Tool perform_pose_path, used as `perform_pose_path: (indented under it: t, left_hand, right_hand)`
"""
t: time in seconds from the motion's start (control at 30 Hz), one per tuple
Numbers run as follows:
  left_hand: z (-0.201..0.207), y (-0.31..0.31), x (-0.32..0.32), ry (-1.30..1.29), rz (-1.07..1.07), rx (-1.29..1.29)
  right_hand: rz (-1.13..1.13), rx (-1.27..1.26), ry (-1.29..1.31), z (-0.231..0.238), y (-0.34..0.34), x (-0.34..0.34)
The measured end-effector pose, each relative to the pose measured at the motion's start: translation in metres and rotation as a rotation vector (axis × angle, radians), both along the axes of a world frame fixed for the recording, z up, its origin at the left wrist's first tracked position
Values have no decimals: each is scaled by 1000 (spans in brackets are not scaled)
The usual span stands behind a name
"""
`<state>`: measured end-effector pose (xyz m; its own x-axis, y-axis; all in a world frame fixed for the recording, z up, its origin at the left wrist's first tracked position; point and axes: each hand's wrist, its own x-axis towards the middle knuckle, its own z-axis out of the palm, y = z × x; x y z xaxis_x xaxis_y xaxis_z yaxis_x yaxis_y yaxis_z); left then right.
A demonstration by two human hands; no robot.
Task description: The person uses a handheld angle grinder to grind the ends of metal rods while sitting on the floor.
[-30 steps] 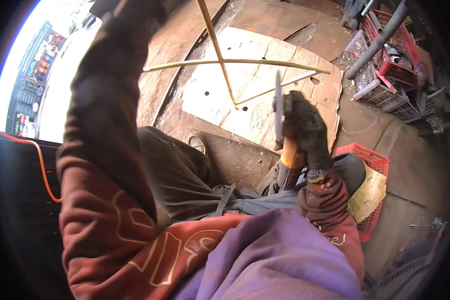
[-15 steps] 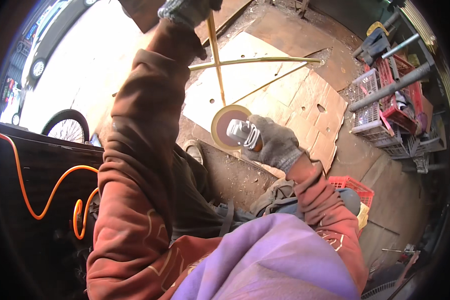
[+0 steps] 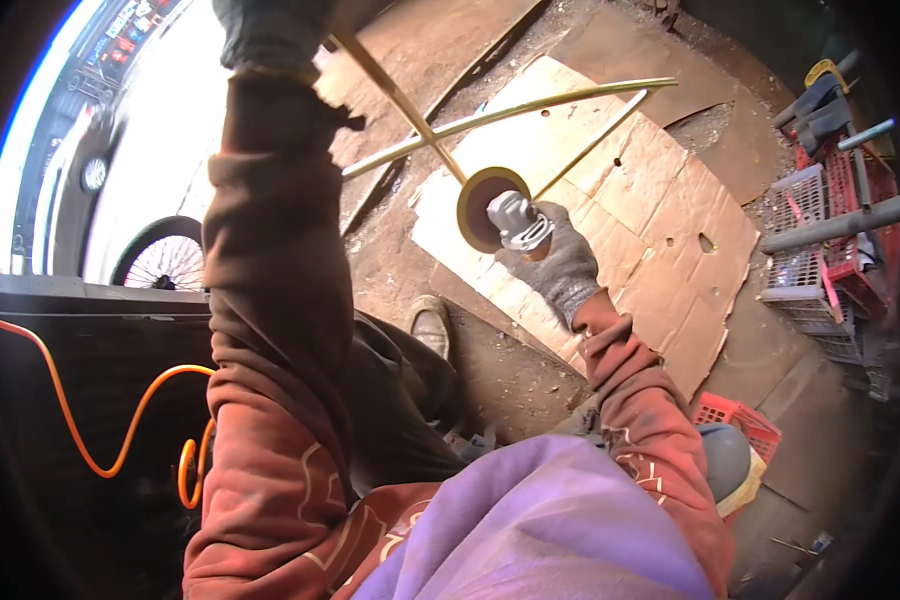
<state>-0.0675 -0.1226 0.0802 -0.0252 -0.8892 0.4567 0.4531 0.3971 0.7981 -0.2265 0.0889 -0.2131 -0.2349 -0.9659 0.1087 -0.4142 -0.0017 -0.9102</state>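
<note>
My right hand [image 3: 560, 260], in a grey work glove, is closed round an angle grinder [image 3: 516, 222] with a silver-grey head. Its large brown disc [image 3: 478, 210] has a yellowish rim and faces up at a tilt. The near end of a brass-coloured metal bar [image 3: 390, 92] meets the disc's edge; whether they touch is unclear. My gloved left hand [image 3: 275, 35] is at that bar's far end, closed on it, with its fingers partly cut off by the upper edge. A second, longer bar [image 3: 570, 93] crosses the first. A thinner strip [image 3: 592, 145] slants toward the disc.
Below lies a flattened cardboard sheet [image 3: 660, 240] with holes. Plastic crates [image 3: 815, 250] and grey pipes [image 3: 840, 222] stand at the right. A red crate [image 3: 740, 422] is beside my leg. An orange hose [image 3: 120, 440] hangs at left, near a spoked wheel [image 3: 165, 260].
The view has shifted. My left hand now appears farther left, and the bar slants more. The grinder sits slightly higher and farther right in view, its disc turned more edge-on.
</note>
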Motion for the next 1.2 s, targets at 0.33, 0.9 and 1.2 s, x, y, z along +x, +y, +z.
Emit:
perform_pose_path:
  t: [0.33, 0.9, 1.2]
  left_hand:
    - [-4, -44, 73, -477, -43, -194]
    - [8, -7, 40, -393, -114, -186]
    - [7, 0, 37, -319, -180, -187]
  right_hand:
    - [-36, 64, -730, -38, -12, 46]
    - [35, -54, -523, 23, -22, 31]
    - [21, -43, -470, 33, -17, 30]
